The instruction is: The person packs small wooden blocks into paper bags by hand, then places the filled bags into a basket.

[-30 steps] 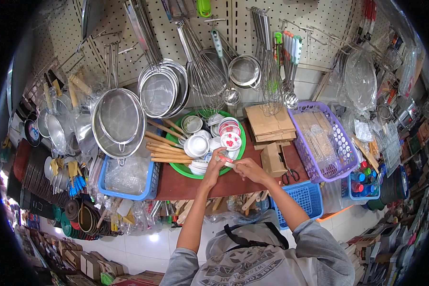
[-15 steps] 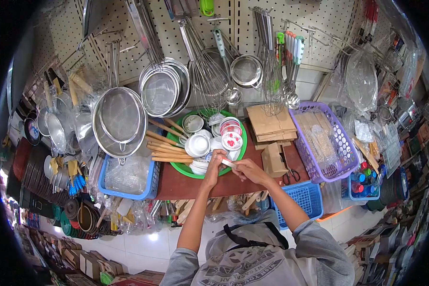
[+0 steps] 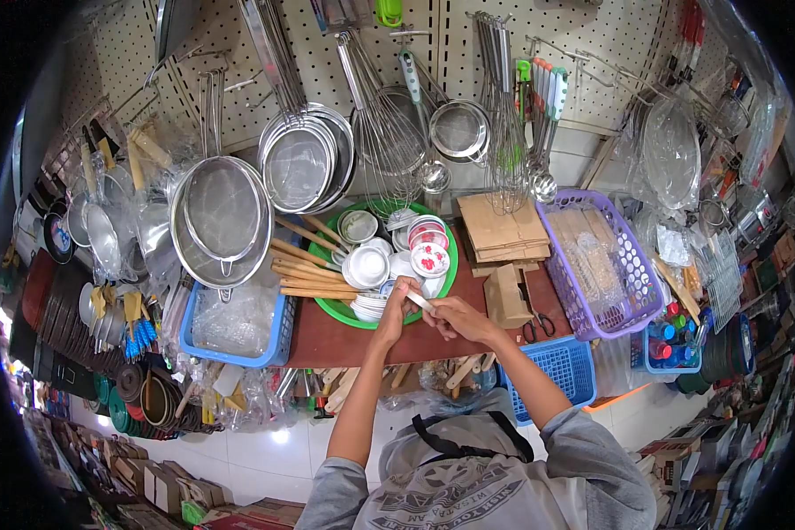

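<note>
Between my two hands is a small white object (image 3: 420, 301), too small to name. My left hand (image 3: 398, 303) has its fingers wrapped round the object's left end. On its other end my right hand (image 3: 455, 318) closes, fingers curled. Both hands are at the front edge of a green basin (image 3: 453, 265). White bowls (image 3: 365, 267) and red-flowered dishes (image 3: 430, 260) fill the basin, and several wooden handles (image 3: 314, 281) stick out over its left side.
A brown box (image 3: 506, 298) and black scissors (image 3: 539, 328) lie right of the basin. Beyond are a purple basket (image 3: 649, 311) and a blue basket (image 3: 556, 375). Another blue basket (image 3: 238, 356) is at left. Strainers (image 3: 221, 212) and whisks (image 3: 389, 150) hang behind.
The view has shifted very slightly. My hands hold the white object in nearly the same place, and its visible part is tilted a little more.
</note>
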Demonstrator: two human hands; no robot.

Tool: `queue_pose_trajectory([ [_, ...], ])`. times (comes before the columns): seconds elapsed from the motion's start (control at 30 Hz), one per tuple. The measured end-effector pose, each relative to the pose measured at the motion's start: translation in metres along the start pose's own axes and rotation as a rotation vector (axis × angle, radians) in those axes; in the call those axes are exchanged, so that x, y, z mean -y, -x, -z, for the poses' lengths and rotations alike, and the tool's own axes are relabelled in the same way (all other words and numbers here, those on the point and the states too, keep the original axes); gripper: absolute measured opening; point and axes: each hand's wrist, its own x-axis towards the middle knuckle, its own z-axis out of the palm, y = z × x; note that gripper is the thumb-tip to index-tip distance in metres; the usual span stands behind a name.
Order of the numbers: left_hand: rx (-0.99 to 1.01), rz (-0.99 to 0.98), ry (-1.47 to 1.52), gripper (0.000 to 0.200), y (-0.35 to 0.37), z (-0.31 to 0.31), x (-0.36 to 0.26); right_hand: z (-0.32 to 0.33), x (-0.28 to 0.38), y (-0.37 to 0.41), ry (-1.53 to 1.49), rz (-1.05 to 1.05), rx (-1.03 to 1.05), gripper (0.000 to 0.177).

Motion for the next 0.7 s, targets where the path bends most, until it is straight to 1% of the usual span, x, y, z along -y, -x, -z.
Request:
queue_pose_trajectory([
  [0.07, 0.005, -0.007, -0.01, 0.04, -0.001, 0.0, 0.0, 0.0, -0.005, -0.002, -0.006, 0.005, -0.003, 0.029],
  [0.17, 0.017, -0.036, -0.031, 0.041, -0.003, 0.002, 0.004, 0.0, -0.006, -0.001, -0.046, 0.0, -0.007, 0.029],
  [0.27, 0.03, -0.038, -0.01, 0.042, -0.003, 0.001, 0.003, 0.002, -0.002, 0.0, -0.014, -0.026, 0.016, 0.027],
  [0.37, 0.048, -0.006, 0.02, 0.044, -0.002, 0.001, 0.002, -0.002, 0.024, 0.007, 0.058, -0.068, -0.016, 0.02],
  [0.47, 0.068, 0.076, -0.022, 0.048, -0.002, 0.007, 0.004, -0.005, 0.032, 0.007, 0.296, 0.196, -0.195, 0.017],
  [0.53, 0.07, 0.156, -0.08, 0.053, -0.001, 0.007, 0.004, -0.007, 0.036, 0.01, 0.482, 0.298, -0.336, 0.021],
  [0.57, 0.057, 0.135, -0.146, 0.057, -0.001, 0.006, 0.005, -0.007, 0.039, 0.012, 0.577, 0.349, -0.406, 0.024],
  [0.63, 0.031, 0.091, -0.28, 0.064, 0.001, 0.002, 0.003, -0.003, 0.05, 0.013, 0.873, 0.553, -0.375, 0.026],
  [0.67, 0.049, 0.166, -0.239, 0.07, 0.001, 0.002, 0.001, 0.0, 0.054, 0.012, 1.019, 0.653, -0.357, 0.026],
  [0.7, 0.067, 0.241, -0.198, 0.077, 0.002, -0.001, -0.008, 0.002, 0.055, 0.011, 1.025, 0.681, -0.324, 0.026],
])
